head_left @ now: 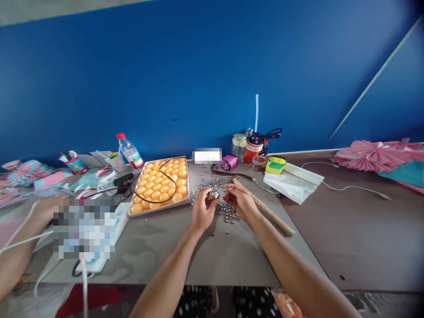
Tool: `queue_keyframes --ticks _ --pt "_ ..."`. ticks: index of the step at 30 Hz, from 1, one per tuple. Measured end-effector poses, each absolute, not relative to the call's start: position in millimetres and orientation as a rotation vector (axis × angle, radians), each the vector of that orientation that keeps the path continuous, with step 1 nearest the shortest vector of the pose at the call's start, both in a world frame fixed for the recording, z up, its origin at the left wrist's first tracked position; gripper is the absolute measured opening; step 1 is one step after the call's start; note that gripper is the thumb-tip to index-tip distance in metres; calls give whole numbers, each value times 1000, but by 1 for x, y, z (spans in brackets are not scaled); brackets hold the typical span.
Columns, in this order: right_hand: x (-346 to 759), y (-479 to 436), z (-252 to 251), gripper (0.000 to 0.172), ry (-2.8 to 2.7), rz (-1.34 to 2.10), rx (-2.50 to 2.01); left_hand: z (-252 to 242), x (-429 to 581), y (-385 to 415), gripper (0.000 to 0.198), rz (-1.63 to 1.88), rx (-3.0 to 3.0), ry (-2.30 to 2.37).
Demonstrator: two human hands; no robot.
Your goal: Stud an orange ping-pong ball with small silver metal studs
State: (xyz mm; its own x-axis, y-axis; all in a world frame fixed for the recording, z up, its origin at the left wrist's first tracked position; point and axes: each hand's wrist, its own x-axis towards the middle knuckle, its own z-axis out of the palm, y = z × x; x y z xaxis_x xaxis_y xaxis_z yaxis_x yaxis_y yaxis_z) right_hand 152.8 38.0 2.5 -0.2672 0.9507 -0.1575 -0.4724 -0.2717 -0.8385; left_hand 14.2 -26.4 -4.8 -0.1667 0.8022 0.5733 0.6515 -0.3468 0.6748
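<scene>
You are handling a shiny bead cluster (pixel 215 194) on the table (pixel 155 247), right of the tray of orange balls (pixel 159 209).

Your left hand (pixel 202 208) is grasping the cluster; your right hand (pixel 241 201) is hovering just right of it, fingertips drawn together, though whether they are pinching anything cannot be told. The cluster is sitting against your left fingers, on the side facing your right hand; loose silver beads (pixel 230 212) are lying beneath both hands, also right of the tray. Good handling is probably calling for a steady left hold, a light right pinch and low work above the loose beads.
</scene>
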Motion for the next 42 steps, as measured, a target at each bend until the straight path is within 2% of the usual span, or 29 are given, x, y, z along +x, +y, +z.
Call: queue_keyframes --ticks 5,7,12,16,24,35,42 --pt "155 41 1 22 -866 1754 -901 -5 14 -26 31 1535 1938 1715" --pt "155 42 -2 18 -1118 1531 -1004 -5 14 -26 31 1531 1942 1713" --pt "158 36 -6 19 -2062 614 -1284 -5 14 -26 30 1522 1923 1724" --pt "159 31 -6 17 -2434 400 -1449 -4 15 -27 29 1512 1922 1738" --pt "157 31 -3 18 -2313 420 -1384 -5 14 -26 30 1500 1923 1737" --pt "158 35 0 12 -1689 1068 -1253 -3 14 -27 29 1496 1941 1729" --pt "153 39 -9 17 -1571 1180 -1119 -4 15 -27 29 1488 1939 1734"
